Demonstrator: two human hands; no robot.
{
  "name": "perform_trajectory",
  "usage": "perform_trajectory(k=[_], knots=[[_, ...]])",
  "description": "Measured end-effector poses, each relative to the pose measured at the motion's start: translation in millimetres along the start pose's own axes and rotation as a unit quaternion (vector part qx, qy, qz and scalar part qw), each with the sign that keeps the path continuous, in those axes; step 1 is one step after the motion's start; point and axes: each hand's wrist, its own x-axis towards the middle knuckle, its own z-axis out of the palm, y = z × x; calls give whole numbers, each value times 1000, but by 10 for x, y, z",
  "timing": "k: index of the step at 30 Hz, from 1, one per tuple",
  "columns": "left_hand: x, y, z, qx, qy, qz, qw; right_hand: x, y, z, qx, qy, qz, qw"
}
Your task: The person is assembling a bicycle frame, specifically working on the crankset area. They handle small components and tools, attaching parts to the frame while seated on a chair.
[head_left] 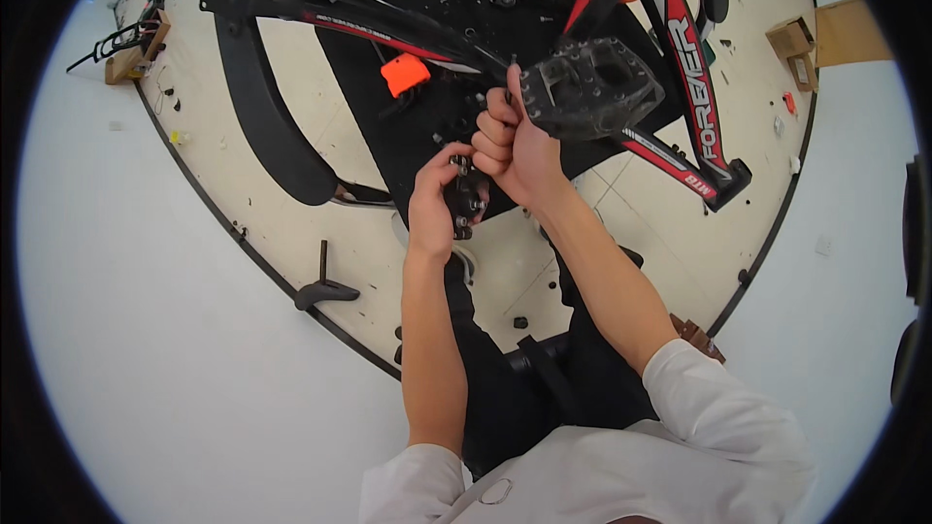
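Observation:
My right hand is closed at the left end of a black studded bicycle pedal, its thumb pointing up along the pedal's edge. The pedal is raised above the red and black bicycle frame. Close by on the left, my left hand wraps round a second black pedal, turned edge-on with its studs showing. The knuckles of both hands nearly meet. Part of the second pedal is hidden behind my left fingers.
Under the frame lies a black mat with small loose parts and an orange piece. A black mudguard curves at the left. A bicycle saddle with its post rests on the left. Cardboard boxes stand at the far right.

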Motion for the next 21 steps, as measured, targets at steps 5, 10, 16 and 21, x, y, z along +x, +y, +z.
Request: perform_trajectory(k=[5, 10, 16, 21], knots=[[-15, -10, 62, 22, 16, -4, 1000, -21, 15, -7, -9, 14, -4, 1000], [-5, -18, 61, 44, 4, 7, 999, -22, 37, 51, -57, 31, -17, 998], [-27, -11, 116, 206, 40, 48, 977, -67, 51, 161, -175, 72, -67, 980], [-70, 17, 235, 311, 99, 77, 942, -70, 112, 187, -216, 101, -111, 965]])
